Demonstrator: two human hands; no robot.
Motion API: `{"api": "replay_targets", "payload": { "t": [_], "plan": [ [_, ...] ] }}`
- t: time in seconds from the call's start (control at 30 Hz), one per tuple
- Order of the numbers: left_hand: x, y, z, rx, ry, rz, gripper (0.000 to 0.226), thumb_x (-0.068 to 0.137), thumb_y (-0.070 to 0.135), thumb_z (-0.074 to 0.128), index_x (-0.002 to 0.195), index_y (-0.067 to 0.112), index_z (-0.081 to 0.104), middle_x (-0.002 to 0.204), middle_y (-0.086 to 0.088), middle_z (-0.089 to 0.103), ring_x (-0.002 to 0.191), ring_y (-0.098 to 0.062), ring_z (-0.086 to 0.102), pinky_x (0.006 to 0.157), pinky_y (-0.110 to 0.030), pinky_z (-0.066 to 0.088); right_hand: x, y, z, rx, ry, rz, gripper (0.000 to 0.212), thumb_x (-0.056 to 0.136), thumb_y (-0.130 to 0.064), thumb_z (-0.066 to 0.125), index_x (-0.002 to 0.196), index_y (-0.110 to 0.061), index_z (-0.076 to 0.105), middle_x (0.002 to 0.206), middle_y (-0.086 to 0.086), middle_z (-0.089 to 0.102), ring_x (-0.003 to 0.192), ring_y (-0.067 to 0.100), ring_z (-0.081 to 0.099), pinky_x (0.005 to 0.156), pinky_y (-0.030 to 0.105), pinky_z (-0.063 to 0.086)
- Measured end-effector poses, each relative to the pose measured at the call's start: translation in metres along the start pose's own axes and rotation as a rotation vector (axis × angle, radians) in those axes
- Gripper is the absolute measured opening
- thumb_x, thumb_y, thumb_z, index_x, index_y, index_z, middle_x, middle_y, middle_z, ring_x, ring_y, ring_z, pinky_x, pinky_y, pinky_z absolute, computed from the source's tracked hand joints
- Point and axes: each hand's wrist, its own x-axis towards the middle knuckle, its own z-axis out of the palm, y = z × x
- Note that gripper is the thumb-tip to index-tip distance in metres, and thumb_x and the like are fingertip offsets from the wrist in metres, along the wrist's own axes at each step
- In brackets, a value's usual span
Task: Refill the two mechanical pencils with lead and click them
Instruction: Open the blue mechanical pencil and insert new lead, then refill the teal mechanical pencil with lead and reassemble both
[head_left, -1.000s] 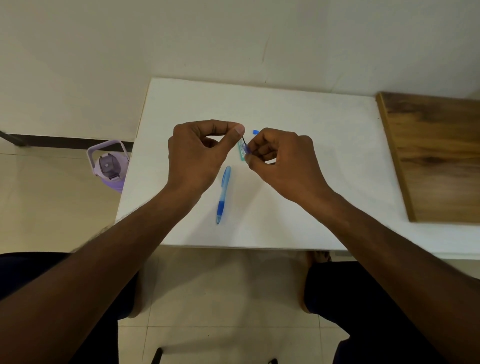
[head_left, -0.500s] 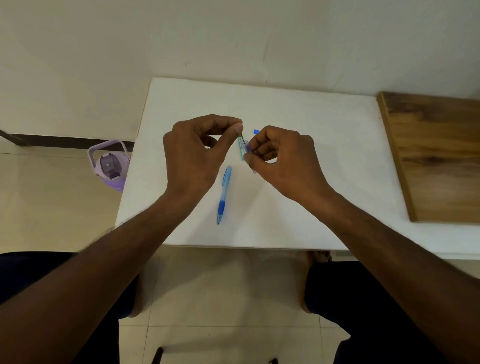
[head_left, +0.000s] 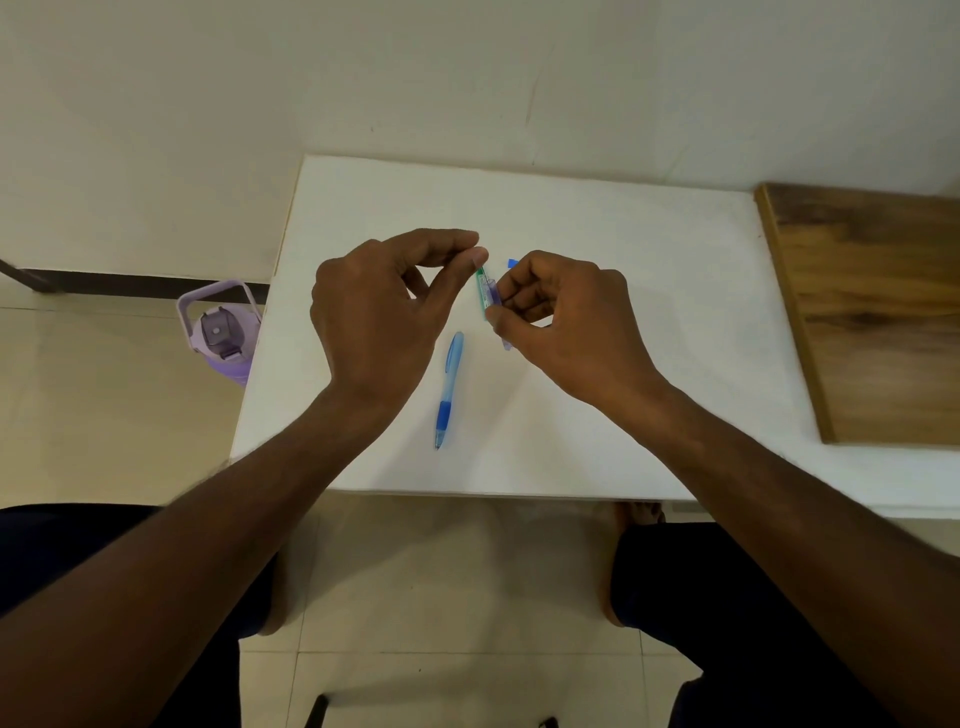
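between my two hands: green lead case (head_left: 484, 291), pinched in right hand (head_left: 561, 317) fingers with a pencil (head_left: 503, 332). left hand (head_left: 379, 317) thumb and forefinger closed at its top. second pencil (head_left: 449, 389) lies below on table (head_left: 597, 218).

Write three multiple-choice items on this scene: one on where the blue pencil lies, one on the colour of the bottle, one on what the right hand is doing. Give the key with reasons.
1. Where is the blue pencil?
A. on the wooden board
B. on the white table, between the forearms
C. on the floor

2. What colour is the bottle on the floor?
A. purple
B. red
C. black

3. What state is the right hand in?
A. flat on the table
B. open and empty
C. pinching a small green case

Key: 1 B, it lies on the white table below the hands; 2 A, its lid and body are lilac; 3 C, its fingers close on the green case, with the left hand at the case's top.
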Motion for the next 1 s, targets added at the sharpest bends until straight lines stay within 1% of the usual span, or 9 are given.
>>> {"api": "replay_targets", "payload": {
  "t": [0.1,0.23,0.3,0.37,0.43,0.63,0.8,0.93,1.0],
  "plan": [
    [0.001,0.000,0.000,0.006,-0.004,0.000,0.030,0.095,0.053,0.073,0.113,0.031,0.081,0.102,0.016,0.080,0.072,-0.007,0.067,0.072,-0.033,0.059,0.000,0.001,0.000,0.004,0.008,-0.007,0.023,0.091,-0.031,0.082,0.102,-0.012,0.076,0.086,-0.003,0.079,0.079,0.011,0.077,0.091,0.027,0.060],
    [0.002,0.001,0.000,-0.013,-0.009,-0.023,0.028,0.096,0.052,0.071,0.113,0.032,0.081,0.102,0.020,0.078,0.071,-0.003,0.065,0.070,-0.022,0.054,0.001,0.004,0.002,-0.010,0.019,-0.025,0.023,0.090,-0.032,0.082,0.101,-0.013,0.076,0.085,-0.005,0.079,0.078,0.009,0.076,0.091,0.027,0.060],
    [0.002,0.002,0.000,-0.012,-0.008,-0.025,0.028,0.097,0.051,0.070,0.114,0.031,0.081,0.103,0.021,0.078,0.072,-0.004,0.067,0.069,-0.020,0.053,0.002,0.007,0.003,-0.017,0.019,-0.032,0.024,0.090,-0.034,0.082,0.101,-0.014,0.075,0.085,-0.008,0.078,0.077,0.005,0.075,0.087,0.018,0.058],
    [0.003,0.003,-0.002,-0.004,0.000,-0.012,0.028,0.098,0.050,0.070,0.116,0.030,0.080,0.105,0.020,0.078,0.073,-0.005,0.069,0.069,-0.022,0.055,0.003,0.010,0.004,-0.041,0.011,-0.029,0.022,0.090,-0.035,0.082,0.100,-0.016,0.075,0.086,-0.010,0.076,0.078,0.001,0.074,0.078,0.004,0.051],
    [0.005,0.004,-0.005,-0.002,0.017,0.012,0.030,0.099,0.048,0.069,0.117,0.027,0.080,0.107,0.017,0.079,0.075,-0.006,0.070,0.069,-0.022,0.055,0.004,0.015,0.003,-0.081,-0.003,-0.005,0.021,0.090,-0.037,0.082,0.098,-0.018,0.075,0.086,-0.010,0.076,0.077,0.001,0.072,0.072,-0.001,0.047],
    [0.015,0.002,-0.013,-0.020,0.050,0.010,0.027,0.100,0.047,0.068,0.114,0.027,0.079,0.103,0.019,0.078,0.075,-0.009,0.072,0.068,-0.021,0.055,0.001,0.037,0.005,-0.155,-0.089,0.132,0.022,0.091,-0.039,0.080,0.085,-0.019,0.071,0.069,-0.008,0.075,0.062,0.003,0.070,0.070,0.011,0.049],
    [0.010,-0.006,-0.008,0.062,-0.114,-0.046,0.022,0.097,0.050,0.068,0.111,0.037,0.078,0.095,0.025,0.075,0.074,-0.002,0.070,0.072,-0.026,0.058,-0.004,0.048,0.017,-0.295,-0.184,0.206,0.029,0.092,-0.045,0.077,0.081,-0.019,0.072,0.061,-0.012,0.066,0.057,0.002,0.062,0.069,0.011,0.038],
    [0.006,-0.011,-0.002,0.107,-0.243,-0.041,0.017,0.096,0.051,0.070,0.107,0.040,0.077,0.092,0.029,0.070,0.072,-0.003,0.070,0.071,-0.035,0.062,-0.004,0.046,0.023,-0.369,-0.184,0.189,0.036,0.095,-0.051,0.072,0.088,-0.016,0.075,0.070,-0.001,0.073,0.070,0.014,0.071,0.088,0.028,0.055],
    [0.004,-0.013,0.001,0.126,-0.272,-0.033,0.017,0.096,0.052,0.070,0.107,0.040,0.077,0.088,0.031,0.066,0.071,-0.001,0.069,0.071,-0.032,0.062,-0.003,0.043,0.021,-0.447,-0.200,0.181,0.038,0.096,-0.053,0.069,0.090,-0.016,0.076,0.072,-0.001,0.073,0.073,0.014,0.071,0.087,0.028,0.054]
  ]
}}
